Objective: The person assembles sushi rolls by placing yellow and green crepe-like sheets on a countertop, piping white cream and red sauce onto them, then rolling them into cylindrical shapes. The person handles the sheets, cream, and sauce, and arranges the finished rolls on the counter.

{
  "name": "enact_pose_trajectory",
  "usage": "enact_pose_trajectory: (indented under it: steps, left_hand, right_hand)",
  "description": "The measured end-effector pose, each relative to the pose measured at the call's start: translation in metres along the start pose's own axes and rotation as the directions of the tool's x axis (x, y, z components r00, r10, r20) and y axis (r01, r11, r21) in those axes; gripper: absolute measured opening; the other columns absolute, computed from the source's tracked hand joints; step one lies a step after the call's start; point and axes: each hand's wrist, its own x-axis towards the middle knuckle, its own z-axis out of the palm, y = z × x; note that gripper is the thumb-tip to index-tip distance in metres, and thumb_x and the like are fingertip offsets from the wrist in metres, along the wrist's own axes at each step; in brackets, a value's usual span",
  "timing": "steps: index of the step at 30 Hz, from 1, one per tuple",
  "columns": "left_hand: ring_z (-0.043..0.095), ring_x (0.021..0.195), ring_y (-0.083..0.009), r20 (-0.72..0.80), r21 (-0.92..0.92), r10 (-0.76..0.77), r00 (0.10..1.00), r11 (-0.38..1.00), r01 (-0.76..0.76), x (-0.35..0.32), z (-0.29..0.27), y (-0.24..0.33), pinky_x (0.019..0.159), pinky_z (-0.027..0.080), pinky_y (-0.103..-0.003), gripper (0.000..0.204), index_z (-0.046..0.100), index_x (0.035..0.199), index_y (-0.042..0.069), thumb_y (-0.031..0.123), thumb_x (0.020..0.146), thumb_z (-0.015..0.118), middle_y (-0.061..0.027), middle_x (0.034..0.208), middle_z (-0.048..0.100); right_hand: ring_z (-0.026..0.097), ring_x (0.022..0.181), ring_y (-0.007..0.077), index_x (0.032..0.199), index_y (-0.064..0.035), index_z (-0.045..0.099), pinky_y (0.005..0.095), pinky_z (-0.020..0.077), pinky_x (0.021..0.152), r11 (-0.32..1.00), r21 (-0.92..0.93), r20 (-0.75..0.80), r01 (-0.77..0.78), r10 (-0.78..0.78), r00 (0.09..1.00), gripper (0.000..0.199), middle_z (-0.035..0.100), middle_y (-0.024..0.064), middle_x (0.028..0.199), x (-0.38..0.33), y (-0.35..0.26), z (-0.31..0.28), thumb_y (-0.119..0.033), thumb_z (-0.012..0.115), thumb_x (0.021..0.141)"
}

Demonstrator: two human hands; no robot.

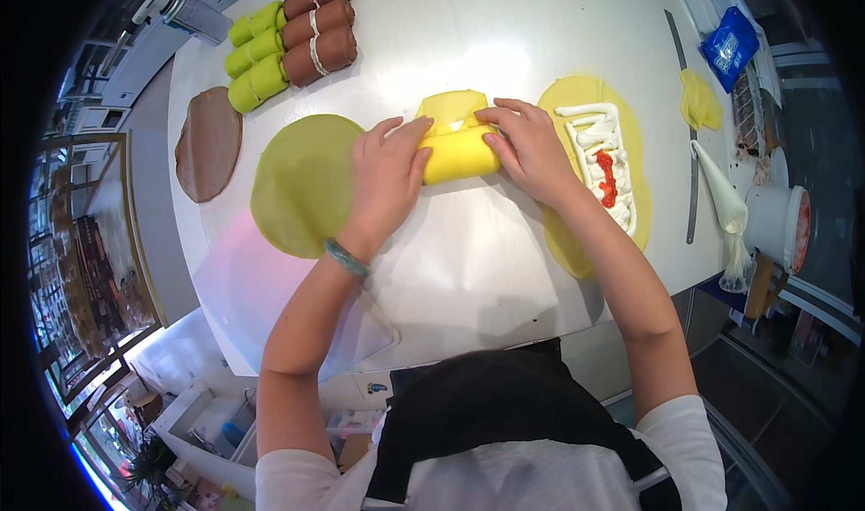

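A yellow crepe roll [458, 153] lies at the centre of the frame on the white tabletop [468, 250], half rolled, with its unrolled flap [453, 108] still flat above it. The left hand [387, 176] presses on the roll's left end, fingers curled over it, and the right hand [530, 146] covers the right end with fingertips on the fold; both hands grasp the roll between them. By the look of it, the rolling step is in hand, with the sides already tucked in; finishing would call for even pressure from both hands as the roll turns up over the flap, so the filling does not squeeze out. Just left of the roll lies a flat green crepe [302, 185], partly under the left hand, and further left a brown crepe [209, 141]. To the right, a yellow crepe [577, 232] carries white cream and red pieces [605, 164]. At upper left sit finished green rolls [256, 56] and brown rolls [320, 29]. A piping bag [725, 209] lies at the right edge. What fills the held roll is hidden, and the items at the far right rim are too bent and cut off to tell.
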Motion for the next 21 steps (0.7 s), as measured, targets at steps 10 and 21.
enact_pose_trajectory:
  steps: [10, 21]
  left_hand:
    - [0.055, 0.120, -0.0302, -0.080, -0.248, -0.108, 0.991, 0.965, 0.085, 0.021, 0.011, -0.008, 0.105, 0.041, -0.043, 0.029, 0.065, 0.126, 0.006, 0.010, 0.098, 0.063, -0.0089, 0.126, 0.068]
    - [0.060, 0.107, -0.0300, -0.074, -0.278, 0.119, 0.990, 0.951, -0.135, 0.055, 0.001, -0.027, 0.105, 0.039, -0.044, 0.023, 0.071, 0.116, 0.011, 0.023, 0.099, 0.065, -0.0078, 0.106, 0.070]
  right_hand:
    - [0.061, 0.118, 0.0304, 0.120, -0.0112, 0.069, 0.0444, 0.0448, 0.106, 0.992, 0.114, -0.036, 0.050, -0.047, 0.998, 0.027, 0.068, 0.0069, 0.125, 0.017, 0.012, -0.001, -0.017, 0.071, 0.093]
    - [0.059, 0.126, 0.0285, 0.120, -0.0120, 0.072, 0.0455, 0.0409, 0.109, 0.948, -0.181, 0.114, 0.260, -0.242, 0.963, 0.038, 0.071, 0.0047, 0.122, 0.054, 0.018, -0.019, -0.039, 0.074, 0.093]
